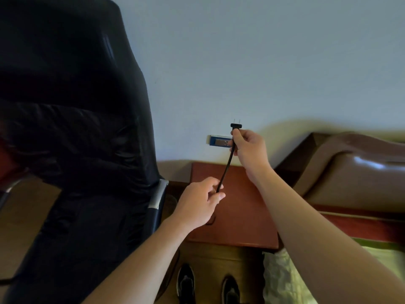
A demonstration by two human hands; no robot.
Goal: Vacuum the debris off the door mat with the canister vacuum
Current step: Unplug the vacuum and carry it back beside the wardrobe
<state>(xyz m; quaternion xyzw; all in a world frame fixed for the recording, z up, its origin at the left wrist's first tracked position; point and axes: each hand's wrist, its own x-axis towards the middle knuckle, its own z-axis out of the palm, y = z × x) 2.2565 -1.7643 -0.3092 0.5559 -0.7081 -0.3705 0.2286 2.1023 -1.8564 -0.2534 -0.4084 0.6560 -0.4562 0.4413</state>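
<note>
My right hand point(248, 150) pinches a black power cord just below its black two-pin plug point(236, 125), whose prongs point up toward the wall. The cord point(226, 166) runs down and left into my left hand point(200, 201), which is closed around it lower down. A blue-framed wall socket point(219, 141) sits on the pale wall just left of and below the plug, partly hidden by my right hand. The canister vacuum and the door mat are out of view.
A black padded office chair point(72, 150) fills the left side. A reddish wooden nightstand point(236, 216) stands under the socket. A brown bed headboard point(355, 172) and green bedding point(282, 279) lie at right. My two shoes point(186, 281) stand on the wood floor.
</note>
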